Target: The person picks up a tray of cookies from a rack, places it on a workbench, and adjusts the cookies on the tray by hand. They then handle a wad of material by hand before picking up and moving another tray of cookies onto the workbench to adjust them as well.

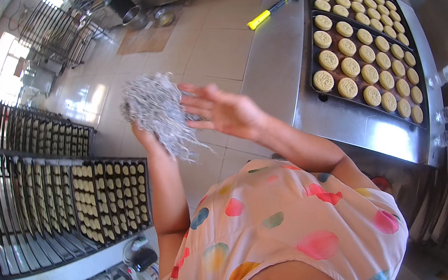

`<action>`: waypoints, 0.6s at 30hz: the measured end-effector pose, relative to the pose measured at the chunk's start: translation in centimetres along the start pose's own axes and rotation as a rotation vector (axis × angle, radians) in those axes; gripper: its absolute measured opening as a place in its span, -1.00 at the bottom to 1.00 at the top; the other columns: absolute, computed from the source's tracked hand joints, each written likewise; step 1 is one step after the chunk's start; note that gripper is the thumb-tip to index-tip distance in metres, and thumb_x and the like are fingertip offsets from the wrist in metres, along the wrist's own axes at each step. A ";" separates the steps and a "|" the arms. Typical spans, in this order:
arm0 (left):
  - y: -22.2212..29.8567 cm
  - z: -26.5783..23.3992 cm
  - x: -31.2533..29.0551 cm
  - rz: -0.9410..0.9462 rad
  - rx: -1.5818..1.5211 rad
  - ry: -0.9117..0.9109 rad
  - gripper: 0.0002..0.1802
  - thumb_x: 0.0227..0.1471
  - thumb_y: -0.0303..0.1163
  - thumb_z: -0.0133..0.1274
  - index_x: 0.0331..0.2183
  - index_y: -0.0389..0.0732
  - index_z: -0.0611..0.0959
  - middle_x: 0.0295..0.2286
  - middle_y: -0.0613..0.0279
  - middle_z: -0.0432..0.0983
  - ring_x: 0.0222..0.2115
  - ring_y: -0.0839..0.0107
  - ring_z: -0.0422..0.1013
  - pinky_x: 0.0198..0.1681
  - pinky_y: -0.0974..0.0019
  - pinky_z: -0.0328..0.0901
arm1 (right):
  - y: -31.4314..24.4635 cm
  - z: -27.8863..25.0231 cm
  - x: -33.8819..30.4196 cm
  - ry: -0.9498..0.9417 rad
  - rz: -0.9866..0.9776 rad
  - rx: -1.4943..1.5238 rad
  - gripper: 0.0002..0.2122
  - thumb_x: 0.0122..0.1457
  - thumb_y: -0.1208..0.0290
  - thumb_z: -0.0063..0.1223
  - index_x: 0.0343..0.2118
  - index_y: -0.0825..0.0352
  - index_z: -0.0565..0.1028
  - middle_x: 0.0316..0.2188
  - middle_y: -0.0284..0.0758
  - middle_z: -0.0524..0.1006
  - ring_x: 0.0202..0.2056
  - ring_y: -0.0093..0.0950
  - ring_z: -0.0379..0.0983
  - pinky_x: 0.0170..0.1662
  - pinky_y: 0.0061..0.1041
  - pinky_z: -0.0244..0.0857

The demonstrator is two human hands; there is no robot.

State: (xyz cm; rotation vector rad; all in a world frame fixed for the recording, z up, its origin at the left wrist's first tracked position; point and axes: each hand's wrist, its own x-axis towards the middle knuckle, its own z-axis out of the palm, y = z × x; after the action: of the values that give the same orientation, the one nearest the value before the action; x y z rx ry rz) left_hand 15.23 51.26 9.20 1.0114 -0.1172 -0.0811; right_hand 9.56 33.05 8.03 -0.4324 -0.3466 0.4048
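Grey strand bundle held up over floor, between rack on the left and bench on the right, apart from both. Left hand supports it from below; fingers hidden, closure cannot be told. Right hand open, fingers spread, tips by the bundle's right edge; contact uncertain. Yellow-handled scraper: handle end at bench's left edge. Trays of round cakes sit further right, leaving a metal strip alongside.
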 end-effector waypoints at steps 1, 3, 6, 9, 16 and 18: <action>1.2 0.3 -0.5 0.031 0.001 0.102 -0.51 0.07 -0.11 -0.21 -0.09 -0.29 0.38 -0.19 0.05 0.38 -0.24 0.20 0.38 -0.20 0.15 0.34 | -0.7 0.3 -0.8 -0.042 0.029 0.145 -0.38 0.14 -0.04 -0.30 0.17 0.27 0.01 0.17 -0.10 -0.01 0.15 -0.26 0.01 0.16 -0.26 -0.06; 2.6 -0.1 -0.6 0.066 -0.011 0.282 -0.54 0.06 -0.13 -0.17 -0.16 -0.31 0.43 -0.25 0.03 0.41 -0.29 0.20 0.40 -0.28 0.16 0.38 | -1.9 0.5 -2.2 -0.092 0.064 0.423 -0.31 0.11 -0.17 -0.42 0.17 0.28 0.01 0.18 -0.08 -0.04 0.17 -0.19 -0.03 0.18 -0.17 -0.12; 2.5 -1.0 -1.0 0.105 -0.019 0.267 -0.51 0.05 -0.09 -0.14 -0.14 -0.31 0.41 -0.21 0.02 0.39 -0.24 0.23 0.39 -0.25 0.15 0.38 | -2.2 0.6 -2.4 -0.036 0.056 0.417 -0.28 0.11 -0.21 -0.48 0.15 0.34 0.02 0.16 -0.06 0.00 0.17 -0.15 -0.05 0.19 -0.21 -0.11; 1.7 0.6 -1.9 0.184 -0.025 0.243 -0.53 0.04 -0.12 -0.11 -0.15 -0.30 0.41 -0.22 0.02 0.39 -0.24 0.24 0.39 -0.24 0.15 0.38 | -2.0 -0.6 -2.0 0.003 0.044 0.373 -0.24 0.09 -0.24 -0.50 0.15 0.37 0.01 0.16 -0.06 0.01 0.18 -0.20 -0.06 0.20 -0.26 -0.13; -4.7 5.0 -3.7 0.697 0.817 0.156 -0.67 -0.15 -0.44 0.09 -0.26 -0.30 0.44 -0.34 0.10 0.42 -0.33 0.29 0.40 -0.22 0.32 0.28 | 2.8 -0.3 -2.4 0.178 0.061 -0.797 -0.26 0.15 -0.17 -0.47 0.14 0.47 -0.01 0.11 -0.18 0.13 0.13 -0.42 -0.01 0.17 -0.47 -0.18; -5.6 4.5 -2.2 0.852 1.026 0.159 -0.69 -0.17 -0.45 0.08 -0.29 -0.29 0.44 -0.39 0.11 0.42 -0.36 0.29 0.40 -0.23 0.32 0.28 | 2.9 -0.6 -3.0 0.145 0.092 -0.854 -0.27 0.15 -0.14 -0.41 0.14 0.48 -0.04 0.08 -0.15 0.18 0.13 -0.42 -0.02 0.17 -0.46 -0.20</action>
State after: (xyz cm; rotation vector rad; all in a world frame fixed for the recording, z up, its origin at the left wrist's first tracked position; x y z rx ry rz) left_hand 12.40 44.85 6.69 1.8954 -0.4629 0.9216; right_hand 6.32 33.88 5.46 -1.3088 -0.3485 0.2970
